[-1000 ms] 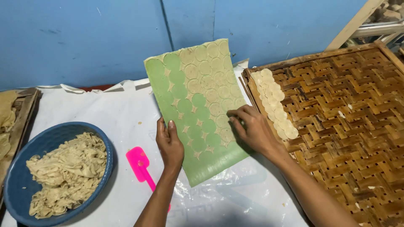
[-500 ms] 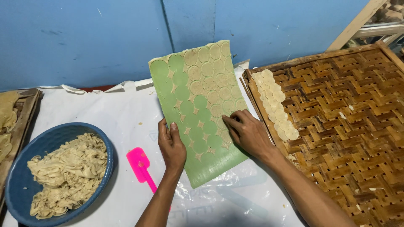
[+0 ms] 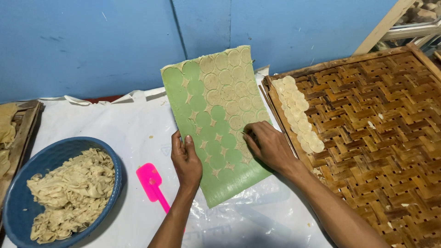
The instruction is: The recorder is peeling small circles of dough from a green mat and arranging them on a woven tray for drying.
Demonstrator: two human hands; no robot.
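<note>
Green mat (image 3: pixel 216 179) with round-cut dough sheet (image 3: pixel 229 92), under my hands.
My left hand (image 3: pixel 186 158) presses flat, gripping nothing; my right hand (image 3: pixel 268 144) pinches at the dough, fingertips nearly closed.

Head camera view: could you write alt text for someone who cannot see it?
Two bare hands work a green sheet covered with thin dough circles: the left hand steadies its edge, the right hand picks at a circle. Right, a woven bamboo tray holds a row of dough rounds; left, a blue bowl of dough scraps and a pink scraper.
</note>
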